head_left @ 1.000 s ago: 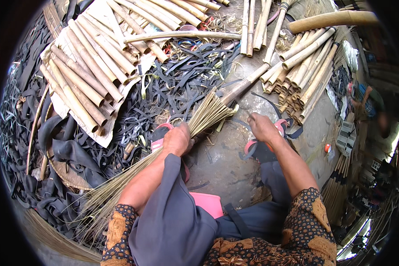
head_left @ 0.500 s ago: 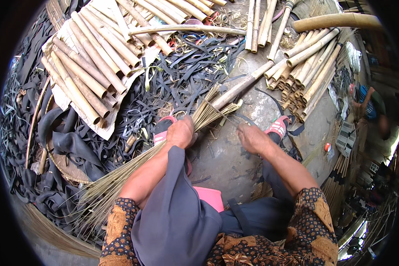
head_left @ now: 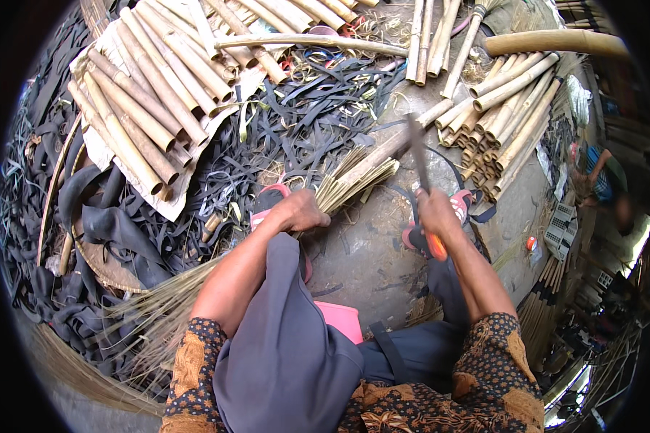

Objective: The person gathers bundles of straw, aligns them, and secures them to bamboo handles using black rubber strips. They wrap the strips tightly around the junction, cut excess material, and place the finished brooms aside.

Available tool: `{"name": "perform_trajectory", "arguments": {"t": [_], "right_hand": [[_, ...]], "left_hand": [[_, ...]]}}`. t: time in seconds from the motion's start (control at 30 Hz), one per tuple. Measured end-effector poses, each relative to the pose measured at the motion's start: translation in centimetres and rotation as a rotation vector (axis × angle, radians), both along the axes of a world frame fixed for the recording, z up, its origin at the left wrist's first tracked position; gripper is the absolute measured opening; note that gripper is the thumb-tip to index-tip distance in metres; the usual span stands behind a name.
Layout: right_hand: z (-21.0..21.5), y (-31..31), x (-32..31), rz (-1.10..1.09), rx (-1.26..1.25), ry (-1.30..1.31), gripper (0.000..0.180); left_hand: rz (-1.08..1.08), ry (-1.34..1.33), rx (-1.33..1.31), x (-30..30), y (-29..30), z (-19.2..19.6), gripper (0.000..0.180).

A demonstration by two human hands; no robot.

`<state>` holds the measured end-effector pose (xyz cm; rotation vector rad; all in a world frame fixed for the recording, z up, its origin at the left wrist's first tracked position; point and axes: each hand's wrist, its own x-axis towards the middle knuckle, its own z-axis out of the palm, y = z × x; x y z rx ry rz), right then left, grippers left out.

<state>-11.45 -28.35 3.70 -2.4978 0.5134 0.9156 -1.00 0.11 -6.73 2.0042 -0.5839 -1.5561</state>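
Observation:
My left hand (head_left: 301, 211) is closed round a bundle of thin dry sticks (head_left: 350, 186). The cut-looking thick ends fan out beyond my fist, while the thin tails (head_left: 162, 299) trail back under my left forearm. A bamboo pole (head_left: 383, 153) lies on the ground, with the bundle's ends resting against or over it. My right hand (head_left: 439, 215) grips a knife (head_left: 417, 148) by its orange handle. Its dark blade points up and away, to the right of the bundle and apart from it.
Bamboo tubes (head_left: 148, 94) lie on a pale sheet at the far left; more tubes (head_left: 509, 108) are stacked at the right. Black rubber strips (head_left: 303, 108) cover the ground at the left. A pink container (head_left: 341, 322) sits between my legs. Another person (head_left: 603, 180) is at the right edge.
The right hand has moved right with the knife, whose blade now stands raised and plainly visible. The left hand keeps hold of the stick bundle, slightly shifted, and its ends look more spread.

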Motion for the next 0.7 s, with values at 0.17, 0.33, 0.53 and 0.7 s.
{"name": "perform_trajectory", "arguments": {"t": [0.17,0.33,0.53,0.7], "right_hand": [[0.1,0.1,-2.0,0.213,0.055,0.098,0.017],[-0.1,2.0,-2.8,0.11,0.1,0.01,0.019],[-1.7,2.5,-3.7,0.227,0.133,-0.029,0.023],[-2.7,-2.0,-0.9,-0.377,-0.019,-0.012,0.033]], "left_hand": [[0.03,0.018,0.018,-0.1,-0.7,-0.2,0.054],[0.116,0.048,-0.041,0.0,-0.2,0.1,0.056],[0.129,-0.386,0.164,-2.9,0.4,0.8,0.067],[0.035,-0.118,0.047,-0.8,1.1,-0.5,0.056]]}}
